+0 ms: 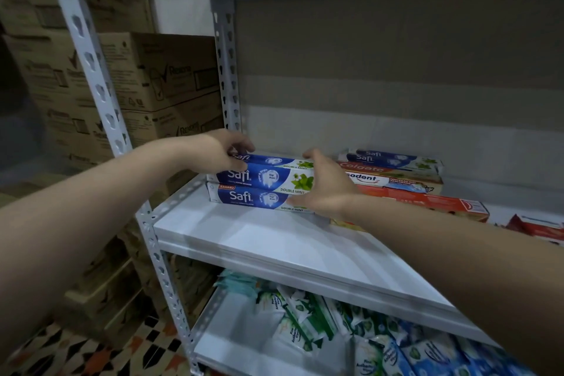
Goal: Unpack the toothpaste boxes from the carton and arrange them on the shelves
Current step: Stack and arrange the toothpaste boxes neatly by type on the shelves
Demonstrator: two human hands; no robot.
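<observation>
A stack of blue-and-white Safi toothpaste boxes (262, 185) lies at the back left of the white shelf (274, 241). My left hand (219, 151) pinches the left end of the top box of the stack. My right hand (323, 185) is pressed around the right ends of the stacked boxes, fingers spread along them. Just right of my right hand lies a second pile of toothpaste boxes (399, 180): Safi on top, then Colgate, Pepsodent and red boxes. The carton they came from is out of view.
A perforated grey upright (100, 91) frames the shelf's left front, another stands at the back (227, 70). Brown Rexona cartons (158, 76) are stacked to the left. The lower shelf holds green and blue pouches (351, 333). Patterned floor tiles (91, 351) show below.
</observation>
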